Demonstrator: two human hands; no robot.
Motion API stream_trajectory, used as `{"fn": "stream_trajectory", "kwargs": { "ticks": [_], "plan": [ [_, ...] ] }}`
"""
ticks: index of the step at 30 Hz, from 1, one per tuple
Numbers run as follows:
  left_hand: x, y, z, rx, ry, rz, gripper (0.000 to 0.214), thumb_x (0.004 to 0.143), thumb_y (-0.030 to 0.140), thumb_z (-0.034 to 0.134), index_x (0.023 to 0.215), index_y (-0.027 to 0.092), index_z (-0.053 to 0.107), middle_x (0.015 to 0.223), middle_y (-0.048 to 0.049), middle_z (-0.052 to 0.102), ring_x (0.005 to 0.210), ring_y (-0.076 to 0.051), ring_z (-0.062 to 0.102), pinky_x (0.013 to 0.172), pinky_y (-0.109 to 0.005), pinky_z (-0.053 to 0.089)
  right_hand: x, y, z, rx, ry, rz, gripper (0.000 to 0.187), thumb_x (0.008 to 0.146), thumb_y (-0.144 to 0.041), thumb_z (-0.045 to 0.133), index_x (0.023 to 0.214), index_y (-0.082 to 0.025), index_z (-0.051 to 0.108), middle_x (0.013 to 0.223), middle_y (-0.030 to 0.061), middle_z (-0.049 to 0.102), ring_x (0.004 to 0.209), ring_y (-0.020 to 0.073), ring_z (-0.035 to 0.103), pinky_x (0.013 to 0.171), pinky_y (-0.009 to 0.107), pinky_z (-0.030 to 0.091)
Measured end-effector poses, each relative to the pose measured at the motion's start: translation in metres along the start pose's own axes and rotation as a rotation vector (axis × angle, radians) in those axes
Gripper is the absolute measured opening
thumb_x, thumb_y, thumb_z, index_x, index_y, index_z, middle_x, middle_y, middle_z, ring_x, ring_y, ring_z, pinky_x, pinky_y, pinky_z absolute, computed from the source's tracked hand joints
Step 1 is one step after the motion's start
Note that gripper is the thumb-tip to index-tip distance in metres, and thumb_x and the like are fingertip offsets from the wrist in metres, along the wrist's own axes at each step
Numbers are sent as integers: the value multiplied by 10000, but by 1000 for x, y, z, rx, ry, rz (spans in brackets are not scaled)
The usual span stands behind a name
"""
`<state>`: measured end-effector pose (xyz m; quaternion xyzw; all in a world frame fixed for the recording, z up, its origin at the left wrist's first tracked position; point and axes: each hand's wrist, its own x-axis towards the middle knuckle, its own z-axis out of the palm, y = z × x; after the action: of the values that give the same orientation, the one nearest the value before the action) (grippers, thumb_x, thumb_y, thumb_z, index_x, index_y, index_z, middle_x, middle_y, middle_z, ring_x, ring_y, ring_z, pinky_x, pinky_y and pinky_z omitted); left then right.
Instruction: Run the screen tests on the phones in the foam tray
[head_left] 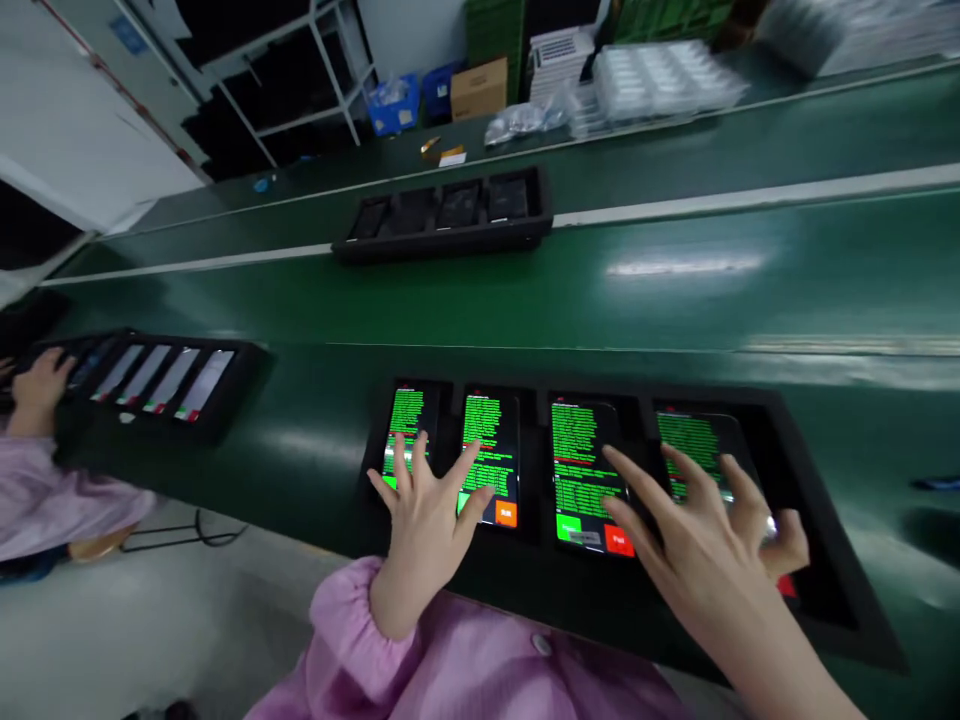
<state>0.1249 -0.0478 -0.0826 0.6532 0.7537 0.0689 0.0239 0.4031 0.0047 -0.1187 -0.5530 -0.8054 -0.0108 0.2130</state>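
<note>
Several smartphones lie face up in a black tray [821, 500] in front of me, their screens lit with green text and coloured buttons at the bottom. My left hand [426, 520] has its fingers spread over the leftmost phone [409, 405] and the second phone [491, 415]. Over the right end of the tray, my right hand [709, 530] is spread out, its thumb side near the third phone [581, 470] and the rest covering much of the fourth phone [686, 440]. Neither hand grips anything. Whether the fingertips touch the glass I cannot tell.
To the left, another black tray [240, 375] holds phones with pale screens, beside a co-worker's hand [41, 385]. A further black tray [442, 240] with dark phones stands across the green bench [600, 300]. Clear plastic trays [667, 80] and a cardboard box [480, 88] are behind.
</note>
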Motion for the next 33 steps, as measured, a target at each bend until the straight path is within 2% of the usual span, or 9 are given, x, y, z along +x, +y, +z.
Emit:
{"fn": "stream_trajectory", "kwargs": {
  "ticks": [4,7,10,12,17,20,22,26,33],
  "plan": [
    [-32,-26,-4,-65,110,190,540,1063,343,524,1589,436,448,1563,-116,475,1547,-381,341,1217,-783,287,-22,-29,-17,81,-11,-145,373,1083,-526,443,1283,-409,735,1462,83,634,1380,363,520,1139,637,299],
    [-52,-41,5,-5,96,288,540,1040,296,571,1551,453,498,1604,-81,470,1536,-387,358,1241,-820,116,-33,-40,-23,131,11,-68,452,1079,-608,406,1107,-367,788,1417,54,685,1317,317,567,1155,586,263],
    [-64,-60,10,-73,108,234,620,1044,263,537,1612,460,386,1624,-82,452,1551,-372,354,1263,-782,136,-44,-26,-34,104,55,-18,328,1089,-465,482,1160,-335,774,1403,66,685,1288,309,584,1098,531,325],
    [-67,-79,10,-161,194,147,681,1043,249,512,1655,446,287,1595,-101,473,1552,-348,373,1280,-717,206,-54,-9,-44,38,113,30,285,1070,-339,514,1204,-297,762,1373,98,683,1255,319,595,1041,513,366],
    [-63,-111,7,-81,268,68,509,1031,306,536,1521,443,528,1608,-97,462,1577,-433,311,1248,-775,174,-72,13,-56,-119,59,125,320,1071,-355,490,1189,-274,777,1431,122,638,1279,380,555,1002,552,403],
    [-59,-103,3,-133,340,33,534,1035,336,521,1566,379,483,1584,-127,473,1527,-399,397,1255,-715,245,-71,2,-56,-73,103,151,315,1068,-326,486,1225,-295,757,1408,116,639,1262,358,568,1036,575,398],
    [-56,-89,1,-151,344,19,572,1045,361,505,1609,338,418,1547,-157,487,1485,-386,442,1232,-696,306,-68,-9,-52,-73,47,175,348,1073,-365,467,1303,-330,726,1447,120,601,1283,367,548,1037,595,405],
    [-56,-60,-1,-72,169,27,560,1058,470,469,1594,309,446,1537,-188,452,1482,-425,401,1185,-784,303,-67,-31,-39,-155,-179,212,458,1064,-543,428,1495,-488,571,1616,116,415,1413,451,413,1024,696,416],
    [-46,-27,5,79,-111,5,451,1057,532,456,1493,481,565,1550,-146,352,1515,-509,264,1029,-949,272,-54,-38,-22,-233,-213,248,459,1023,-662,467,1449,-549,593,1580,134,401,1468,524,327,1016,869,335]
  ]
}}
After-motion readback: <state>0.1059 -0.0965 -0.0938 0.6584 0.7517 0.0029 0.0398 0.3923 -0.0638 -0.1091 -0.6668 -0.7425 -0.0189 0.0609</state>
